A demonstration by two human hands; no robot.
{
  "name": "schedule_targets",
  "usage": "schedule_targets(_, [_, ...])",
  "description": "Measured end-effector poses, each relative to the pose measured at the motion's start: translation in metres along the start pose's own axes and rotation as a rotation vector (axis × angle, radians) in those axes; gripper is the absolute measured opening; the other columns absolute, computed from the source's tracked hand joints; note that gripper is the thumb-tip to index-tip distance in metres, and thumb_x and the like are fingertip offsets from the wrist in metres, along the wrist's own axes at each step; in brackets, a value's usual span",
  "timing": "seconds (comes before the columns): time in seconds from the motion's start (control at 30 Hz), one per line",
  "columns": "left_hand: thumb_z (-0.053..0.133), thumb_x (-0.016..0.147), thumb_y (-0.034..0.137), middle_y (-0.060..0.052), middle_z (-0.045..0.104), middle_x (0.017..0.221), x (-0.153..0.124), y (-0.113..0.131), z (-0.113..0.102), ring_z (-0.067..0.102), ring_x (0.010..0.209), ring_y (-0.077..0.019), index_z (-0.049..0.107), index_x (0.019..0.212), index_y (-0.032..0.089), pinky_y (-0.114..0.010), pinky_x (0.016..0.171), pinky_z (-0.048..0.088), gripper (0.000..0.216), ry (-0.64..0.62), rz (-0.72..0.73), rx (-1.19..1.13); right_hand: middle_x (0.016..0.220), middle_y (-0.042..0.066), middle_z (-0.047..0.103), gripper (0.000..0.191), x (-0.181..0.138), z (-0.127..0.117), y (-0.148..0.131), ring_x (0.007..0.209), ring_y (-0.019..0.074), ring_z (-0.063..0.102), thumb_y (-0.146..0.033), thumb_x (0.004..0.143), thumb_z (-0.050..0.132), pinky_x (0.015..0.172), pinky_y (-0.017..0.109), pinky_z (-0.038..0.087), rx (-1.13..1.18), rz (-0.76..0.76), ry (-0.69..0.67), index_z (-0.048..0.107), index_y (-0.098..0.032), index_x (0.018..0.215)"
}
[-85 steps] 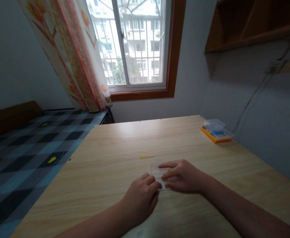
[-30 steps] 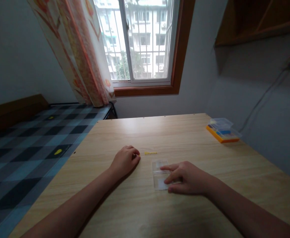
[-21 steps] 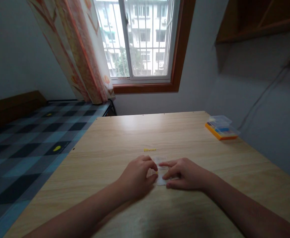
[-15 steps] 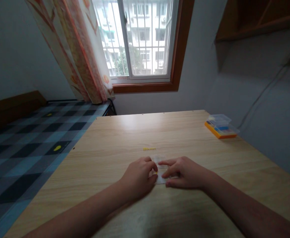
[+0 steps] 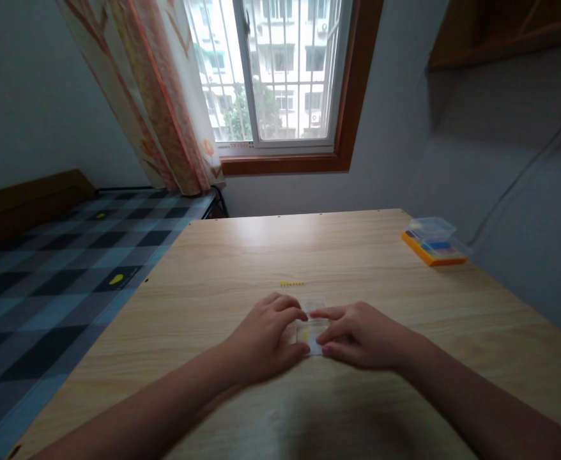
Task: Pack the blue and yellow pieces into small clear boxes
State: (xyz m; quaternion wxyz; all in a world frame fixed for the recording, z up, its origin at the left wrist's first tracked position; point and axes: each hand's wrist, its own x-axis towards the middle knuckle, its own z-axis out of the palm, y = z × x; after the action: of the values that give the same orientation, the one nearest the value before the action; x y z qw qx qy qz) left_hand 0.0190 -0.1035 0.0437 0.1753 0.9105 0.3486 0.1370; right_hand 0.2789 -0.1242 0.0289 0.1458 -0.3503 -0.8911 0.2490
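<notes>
A small clear plastic box (image 5: 315,348) lies on the table between my hands, its transparent lid (image 5: 314,304) folded back on the far side. Inside, near the left wall, is a small yellow piece (image 5: 305,335). My left hand (image 5: 268,332) is at the box's left side, thumb and fingertips apart, with nothing visible between them. Against the right side, my right hand (image 5: 360,333) steadies the box with thumb and fingers spread along it. Beyond the lid runs a short row of tiny yellow pieces (image 5: 292,283).
An orange-based case (image 5: 434,260) with a clear lid and coloured contents sits at the table's right edge. To the left stands a bed with a checked cover (image 5: 84,255). A window and a curtain (image 5: 165,115) are behind the wooden table (image 5: 204,262).
My left fingers were pinched together at the box with a bit of yellow showing; now they have parted and the yellow piece shows inside. The right hand stays at the box. The view shifted slightly.
</notes>
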Motion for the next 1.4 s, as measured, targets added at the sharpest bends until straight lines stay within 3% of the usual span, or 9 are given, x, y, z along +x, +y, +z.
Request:
schedule_targets(0.1, [0.078, 0.081, 0.05, -0.015, 0.058, 0.145, -0.002, -0.012, 0.005, 0.051, 0.136, -0.0353, 0.059, 0.137, 0.021, -0.055, 0.115, 0.039, 0.066, -0.004, 0.118, -0.012, 0.14, 0.007, 0.064, 0.021, -0.001, 0.0, 0.0, 0.119, 0.0259, 0.068, -0.033, 0.095, 0.062, 0.093, 0.032, 0.052, 0.0, -0.003, -0.001, 0.081, -0.028, 0.102])
schedule_targets(0.17, [0.078, 0.081, 0.053, -0.016, 0.057, 0.147, -0.002, -0.018, 0.01, 0.049, 0.139, -0.0368, 0.056, 0.141, 0.021, -0.057, 0.117, 0.035, 0.071, -0.034, 0.146, -0.016, 0.137, 0.007, 0.066, 0.021, -0.002, 0.0, 0.0, 0.119, 0.0256, 0.068, -0.033, 0.095, 0.062, 0.093, 0.032, 0.052, 0.015, -0.006, 0.002, 0.081, -0.028, 0.103])
schedule_targets(0.27, [0.078, 0.08, 0.052, -0.015, 0.062, 0.141, 0.0, -0.021, 0.015, 0.052, 0.135, -0.0358, 0.059, 0.136, 0.022, -0.056, 0.118, 0.035, 0.067, -0.039, 0.163, -0.042, 0.134, 0.008, 0.067, 0.022, -0.003, 0.001, 0.001, 0.117, 0.0247, 0.068, -0.037, 0.095, 0.063, 0.094, 0.031, 0.051, 0.025, -0.028, 0.026, 0.081, -0.028, 0.103])
schedule_targets(0.43, [0.083, 0.073, 0.055, -0.013, 0.063, 0.136, 0.002, -0.021, 0.018, 0.053, 0.131, -0.0365, 0.063, 0.129, 0.022, -0.056, 0.118, 0.032, 0.068, -0.02, 0.131, -0.064, 0.114, 0.007, 0.065, 0.027, -0.002, 0.01, 0.001, 0.082, 0.0158, 0.065, -0.045, 0.096, 0.062, 0.078, 0.029, 0.048, -0.017, -0.089, 0.161, 0.079, -0.03, 0.111])
schedule_targets(0.6, [0.088, 0.067, 0.054, -0.014, 0.062, 0.136, 0.002, -0.023, 0.021, 0.052, 0.132, -0.0371, 0.06, 0.129, 0.022, -0.062, 0.121, 0.021, 0.075, -0.057, 0.098, -0.045, 0.087, 0.003, 0.058, 0.032, 0.003, 0.018, -0.001, 0.069, 0.0141, 0.051, -0.052, 0.097, 0.061, 0.063, 0.027, 0.034, -0.116, -0.114, 0.093, 0.076, -0.028, 0.111])
schedule_targets(0.73, [0.083, 0.074, 0.059, -0.013, 0.062, 0.135, 0.003, -0.022, 0.018, 0.052, 0.131, -0.036, 0.061, 0.128, 0.023, -0.062, 0.121, 0.021, 0.07, -0.073, 0.104, -0.077, 0.083, 0.002, 0.054, 0.033, 0.004, 0.019, 0.0, 0.067, 0.0134, 0.046, -0.052, 0.1, 0.057, 0.062, 0.027, 0.031, -0.122, -0.121, 0.059, 0.074, -0.029, 0.115])
schedule_targets(0.87, [0.079, 0.079, 0.053, -0.012, 0.062, 0.132, 0.004, -0.021, 0.016, 0.054, 0.129, -0.0352, 0.062, 0.125, 0.022, -0.061, 0.12, 0.024, 0.058, -0.068, 0.101, -0.094, 0.082, 0.001, 0.053, 0.033, 0.003, 0.019, 0.001, 0.066, 0.0131, 0.045, -0.051, 0.101, 0.054, 0.062, 0.027, 0.03, -0.11, -0.129, 0.049, 0.074, -0.028, 0.114])
schedule_targets(1.4, [0.082, 0.074, 0.058, -0.011, 0.062, 0.131, 0.004, -0.022, 0.018, 0.055, 0.126, -0.0343, 0.061, 0.124, 0.023, -0.06, 0.12, 0.022, 0.064, -0.071, 0.096, -0.099, 0.08, 0.0, 0.05, 0.026, 0.01, 0.025, 0.0, 0.067, 0.014, 0.043, -0.037, 0.102, 0.053, 0.064, 0.028, 0.028, -0.2, -0.089, 0.098, 0.073, -0.026, 0.114])
